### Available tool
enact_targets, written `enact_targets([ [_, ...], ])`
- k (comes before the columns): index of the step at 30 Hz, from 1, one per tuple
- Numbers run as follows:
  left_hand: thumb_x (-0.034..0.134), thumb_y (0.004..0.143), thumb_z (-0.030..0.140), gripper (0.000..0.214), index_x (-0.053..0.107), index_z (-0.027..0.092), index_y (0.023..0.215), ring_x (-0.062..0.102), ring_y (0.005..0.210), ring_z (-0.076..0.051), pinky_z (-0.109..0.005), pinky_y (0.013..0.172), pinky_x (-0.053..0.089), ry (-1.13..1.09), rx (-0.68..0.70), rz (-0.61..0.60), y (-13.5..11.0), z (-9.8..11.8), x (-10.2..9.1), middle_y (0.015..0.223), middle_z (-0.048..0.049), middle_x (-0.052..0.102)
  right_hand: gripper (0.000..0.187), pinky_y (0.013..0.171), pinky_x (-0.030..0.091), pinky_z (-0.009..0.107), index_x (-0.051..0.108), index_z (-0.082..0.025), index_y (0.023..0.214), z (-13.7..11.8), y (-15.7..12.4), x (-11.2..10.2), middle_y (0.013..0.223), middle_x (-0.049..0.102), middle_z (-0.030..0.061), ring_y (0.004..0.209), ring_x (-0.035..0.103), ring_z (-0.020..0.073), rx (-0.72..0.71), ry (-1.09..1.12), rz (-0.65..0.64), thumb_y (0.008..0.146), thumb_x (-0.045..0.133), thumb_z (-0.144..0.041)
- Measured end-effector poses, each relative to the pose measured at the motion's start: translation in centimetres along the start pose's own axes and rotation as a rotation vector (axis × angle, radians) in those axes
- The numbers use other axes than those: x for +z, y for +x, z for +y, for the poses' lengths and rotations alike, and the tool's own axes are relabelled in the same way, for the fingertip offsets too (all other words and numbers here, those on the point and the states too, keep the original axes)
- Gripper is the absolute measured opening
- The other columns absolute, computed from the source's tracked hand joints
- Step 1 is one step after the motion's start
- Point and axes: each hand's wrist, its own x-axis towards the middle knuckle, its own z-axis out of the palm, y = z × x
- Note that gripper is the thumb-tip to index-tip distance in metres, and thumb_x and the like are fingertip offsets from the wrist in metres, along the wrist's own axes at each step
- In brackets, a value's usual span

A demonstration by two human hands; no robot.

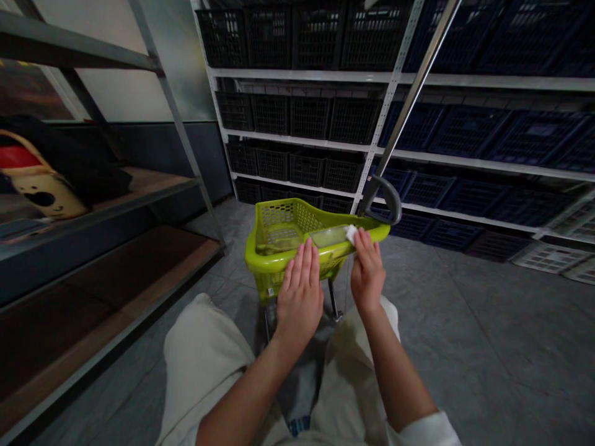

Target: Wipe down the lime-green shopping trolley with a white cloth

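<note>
Right hand pinching a white tissue against the rim of a lime-green shopping basket, its long axis lying crosswise just ahead; left hand hovering open and flat, just short of the rim.

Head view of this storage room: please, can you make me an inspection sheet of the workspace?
surface: grey tiled floor.
job's things: lime-green plastic basket on a metal stand, with a metal pole; white cloth at its rim.
clutter: dark cloth and red-and-yellow object on a side shelf.
hands: right hand pinches the white cloth against the rim; left hand open and flat, close to the basket.
cables: nothing seen.
surroundings: white shelves holding black crates and blue crates.
</note>
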Motion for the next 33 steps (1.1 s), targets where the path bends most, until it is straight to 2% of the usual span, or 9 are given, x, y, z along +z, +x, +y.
enact_targets([
  [3, 0.045, 0.095, 0.022, 0.075, 0.01, 0.003, 0.159, 0.018, 0.155, -0.027, -0.044, 0.126, 0.022, 0.0, -0.005, 0.011, 0.0, 0.2, 0.3, 0.166, -0.014, 0.017, 0.065, 0.119, 0.036, 0.058, 0.037, -0.03, 0.155, -0.2, 0.1, 0.2, 0.154, 0.048, 0.0064, 0.144, 0.043, 0.023, 0.079, -0.004, 0.067, 0.095, 0.031, -0.006],
  [7, 0.043, 0.095, 0.019, 0.075, 0.007, 0.004, 0.159, 0.016, 0.155, -0.026, -0.044, 0.126, 0.021, 0.014, -0.021, 0.044, -0.1, 0.3, 0.8, 0.166, -0.0139, 0.016, 0.072, 0.121, 0.036, 0.053, 0.024, -0.026, 0.16, -3.5, -0.7, 0.0, 0.158, 0.041, 0.0075, 0.149, 0.035, 0.0225, -0.165, 0.079, -0.186, 0.092, 0.036, -0.006],
  [9, 0.042, 0.095, 0.019, 0.074, 0.008, 0.004, 0.159, 0.016, 0.155, -0.026, -0.044, 0.126, 0.021, 0.012, -0.021, 0.041, -0.2, 0.2, 0.8, 0.167, -0.0139, 0.016, 0.072, 0.121, 0.035, 0.053, 0.022, -0.026, 0.16, -3.2, -0.6, -0.2, 0.158, 0.042, 0.0083, 0.149, 0.035, 0.0221, -0.215, 0.074, -0.22, 0.092, 0.037, -0.006],
  [13, 0.045, 0.095, 0.023, 0.075, 0.011, 0.003, 0.159, 0.017, 0.155, -0.027, -0.044, 0.126, 0.021, 0.003, -0.006, 0.006, 0.0, 0.2, 0.4, 0.167, -0.0137, 0.015, 0.066, 0.119, 0.036, 0.057, 0.035, -0.031, 0.155, 0.1, 0.4, 0.0, 0.153, 0.049, 0.0074, 0.145, 0.043, 0.0225, -0.019, -0.019, 0.007, 0.095, 0.033, -0.005],
  [15, 0.047, 0.095, 0.023, 0.076, 0.01, 0.002, 0.159, 0.017, 0.155, -0.028, -0.045, 0.126, 0.022, 0.003, -0.005, 0.009, 0.0, 0.4, 0.4, 0.167, -0.0143, 0.014, 0.064, 0.118, 0.038, 0.057, 0.038, -0.031, 0.154, 0.1, 0.5, 0.3, 0.152, 0.051, 0.0076, 0.143, 0.045, 0.0228, 0.067, -0.032, 0.083, 0.095, 0.032, -0.006],
  [21, 0.042, 0.095, 0.018, 0.077, 0.002, 0.005, 0.159, 0.017, 0.155, -0.027, -0.045, 0.125, 0.023, 0.014, -0.023, 0.05, -0.1, 0.4, 0.7, 0.166, -0.0147, 0.018, 0.072, 0.122, 0.035, 0.051, 0.026, -0.026, 0.159, -3.8, -0.2, 0.0, 0.156, 0.045, 0.0075, 0.148, 0.037, 0.021, -0.175, 0.057, -0.214, 0.091, 0.037, -0.005],
  [26, 0.044, 0.095, 0.022, 0.078, 0.002, 0.005, 0.159, 0.018, 0.155, -0.027, -0.045, 0.125, 0.023, -0.005, -0.011, 0.008, 0.0, 0.1, 0.4, 0.167, -0.0135, 0.015, 0.068, 0.119, 0.037, 0.057, 0.035, -0.031, 0.155, 0.0, 0.5, -0.2, 0.155, 0.047, 0.0062, 0.145, 0.043, 0.0222, 0.033, -0.008, 0.014, 0.093, 0.032, -0.003],
  [28, 0.045, 0.095, 0.021, 0.079, 0.002, 0.005, 0.159, 0.018, 0.155, -0.027, -0.045, 0.125, 0.023, -0.005, -0.02, 0.014, 0.0, 0.2, 0.5, 0.167, -0.014, 0.016, 0.069, 0.119, 0.038, 0.056, 0.031, -0.031, 0.157, -0.2, 0.3, 0.1, 0.158, 0.043, 0.0055, 0.146, 0.04, 0.0224, 0.085, -0.015, 0.054, 0.093, 0.031, -0.004],
  [33, 0.041, 0.095, 0.018, 0.076, 0.002, 0.007, 0.16, 0.018, 0.155, -0.025, -0.044, 0.125, 0.023, 0.0, -0.018, 0.055, -0.1, 0.2, 0.7, 0.166, -0.0138, 0.019, 0.076, 0.123, 0.035, 0.051, 0.017, -0.029, 0.16, -3.2, -0.8, 0.0, 0.162, 0.035, 0.004, 0.151, 0.032, 0.021, -0.179, 0.101, -0.215, 0.092, 0.037, -0.005],
])
